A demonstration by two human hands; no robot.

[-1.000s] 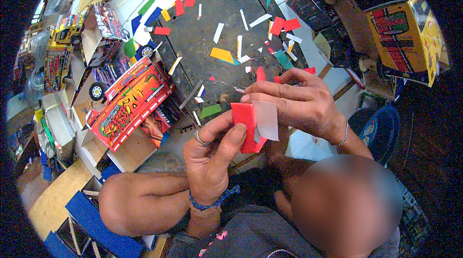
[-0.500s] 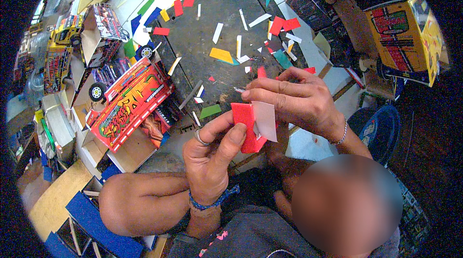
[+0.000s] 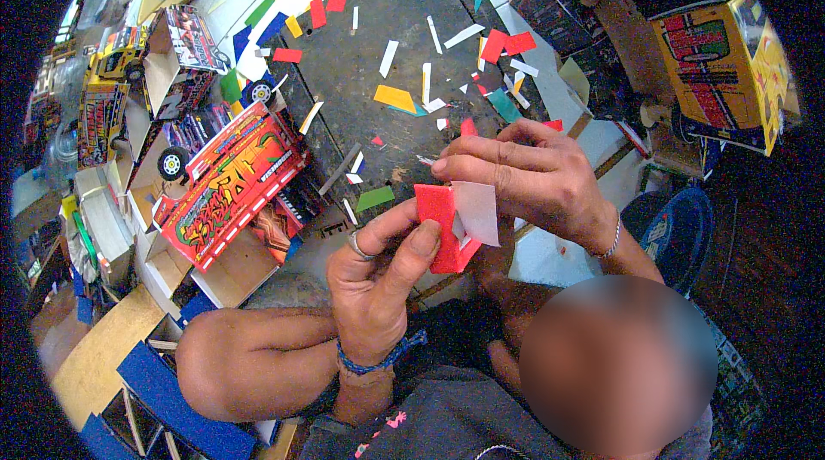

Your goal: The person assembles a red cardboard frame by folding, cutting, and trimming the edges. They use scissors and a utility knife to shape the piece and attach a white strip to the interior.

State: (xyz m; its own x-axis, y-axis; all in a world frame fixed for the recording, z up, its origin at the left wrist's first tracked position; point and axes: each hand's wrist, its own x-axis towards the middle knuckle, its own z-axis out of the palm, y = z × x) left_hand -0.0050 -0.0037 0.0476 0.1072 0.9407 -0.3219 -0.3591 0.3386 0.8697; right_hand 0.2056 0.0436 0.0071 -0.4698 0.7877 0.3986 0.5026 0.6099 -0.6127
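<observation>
Over the dark board (image 3: 344,56), my left hand (image 3: 378,267) pinches a small folded red piece (image 3: 436,232) between thumb and fingers. A white flap (image 3: 477,213) stands out from the red piece on its right side. My right hand (image 3: 541,181) is closed just above and to the right of it, fingers bent close to the flap's top edge. From its fingertips pokes a thin, pointed, metallic-looking tip (image 3: 424,159); the rest of that tool is hidden. A bit of red (image 3: 468,127) shows behind the right fingers.
Cut scraps in red, white, yellow and green (image 3: 397,99) litter the board. On the left lie a red toy truck body (image 3: 232,189) with wheels and other toy trucks (image 3: 176,48). A yellow toy truck box (image 3: 718,73) stands at right, above a blue tub (image 3: 679,232).
The white flap has swung slightly to the right and outward from the red piece. Both hands have shifted only a tiny bit right; their grips look the same.
</observation>
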